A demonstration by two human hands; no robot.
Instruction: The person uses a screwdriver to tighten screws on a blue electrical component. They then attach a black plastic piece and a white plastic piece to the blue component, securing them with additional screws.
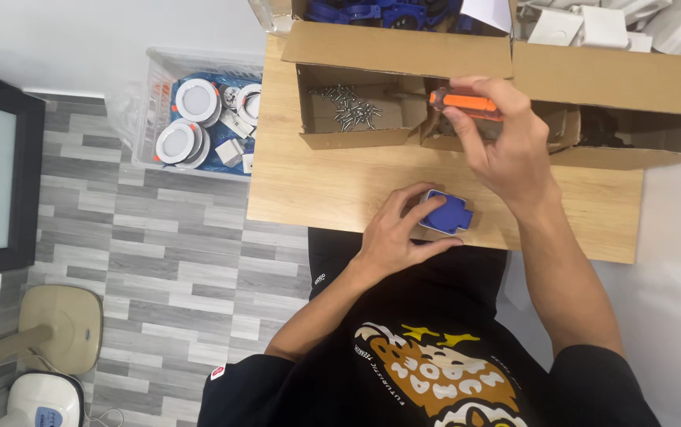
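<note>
Left hand (pixel 392 233) curled around a blue plastic part (pixel 446 212), pinned flat near the front edge of the wooden table (pixel 317 186). Right hand (pixel 503 142) closed on an orange-handled screwdriver (pixel 467 103), held above the open cardboard boxes (pixel 360 119). Likely risks: smooth moulded plastic slipping under thumb pressure toward the table edge; small shiny metal screws (pixel 352 107) scattering from the shallow box if knocked.
</note>
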